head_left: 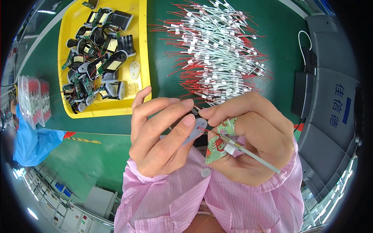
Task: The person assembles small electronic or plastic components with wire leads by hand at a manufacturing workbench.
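My left hand (159, 136) pinches a small whitish plastic end cap (199, 127) between thumb and fingers, in front of my chest. A dark part shows just behind the cap, mostly covered by my fingers. Close against it, my right hand (258, 139) grips a thin lead (256, 157) with a pale sleeve, a white connector and a red wire. The red wire's end reaches the cap's face; whether it passes through a hole I cannot tell. Round my right thumb is a green patterned wrap (217, 147).
A yellow tray (143, 42) at left holds black housings, green circuit boards and a loose white cap (135, 70). Beyond my hands lies a heap of similar leads (217, 50). Clear boxes (34, 97) stand far left near another person's blue sleeve (35, 143). Grey bins (330, 89) line the right.
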Demonstrator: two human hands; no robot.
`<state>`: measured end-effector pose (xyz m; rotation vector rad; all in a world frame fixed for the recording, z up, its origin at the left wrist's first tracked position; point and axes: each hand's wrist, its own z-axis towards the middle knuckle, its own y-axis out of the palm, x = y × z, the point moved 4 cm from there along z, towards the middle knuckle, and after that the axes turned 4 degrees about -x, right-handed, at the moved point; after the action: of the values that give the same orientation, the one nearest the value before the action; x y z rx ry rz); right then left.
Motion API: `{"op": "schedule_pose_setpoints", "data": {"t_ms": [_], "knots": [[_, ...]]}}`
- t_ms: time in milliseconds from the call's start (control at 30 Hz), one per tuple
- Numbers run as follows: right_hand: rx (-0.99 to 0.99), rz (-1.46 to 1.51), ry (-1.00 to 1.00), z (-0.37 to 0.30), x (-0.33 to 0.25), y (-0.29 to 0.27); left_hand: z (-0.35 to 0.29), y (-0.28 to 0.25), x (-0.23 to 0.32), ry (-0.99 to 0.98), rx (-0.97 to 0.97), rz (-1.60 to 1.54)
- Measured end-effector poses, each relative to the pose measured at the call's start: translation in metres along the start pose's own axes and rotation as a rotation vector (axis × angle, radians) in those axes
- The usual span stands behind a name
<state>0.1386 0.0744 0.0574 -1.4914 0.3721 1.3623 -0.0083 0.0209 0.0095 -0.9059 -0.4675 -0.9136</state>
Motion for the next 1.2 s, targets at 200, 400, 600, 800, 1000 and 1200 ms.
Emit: {"op": "schedule_pose_setpoints", "data": {"t_ms": [200,400,600,800,1000,1200], "knots": [[0.031,0.005,-0.027,-0.002,0.002,0.003,0.001,0.001,0.0,0.0,-0.003,0.002],[0.038,0.028,0.001,-0.001,0.003,0.003,0.0,0.001,0.001,-0.005,-0.004,0.006],[0.019,0.011,-0.027,-0.003,0.003,0.004,0.0,0.0,0.001,0.001,-0.023,0.004],[-0.006,-0.046,-0.115,0.0,0.008,0.009,0.001,0.001,-0.001,0.034,-0.056,0.002],[0.015,0.114,-0.018,-0.002,0.007,-0.006,-0.005,0.004,-0.006,0.004,-0.012,-0.123],[0.024,0.095,-0.065,-0.006,0.011,-0.004,0.006,-0.001,-0.003,-0.142,-0.093,-0.191]]}}
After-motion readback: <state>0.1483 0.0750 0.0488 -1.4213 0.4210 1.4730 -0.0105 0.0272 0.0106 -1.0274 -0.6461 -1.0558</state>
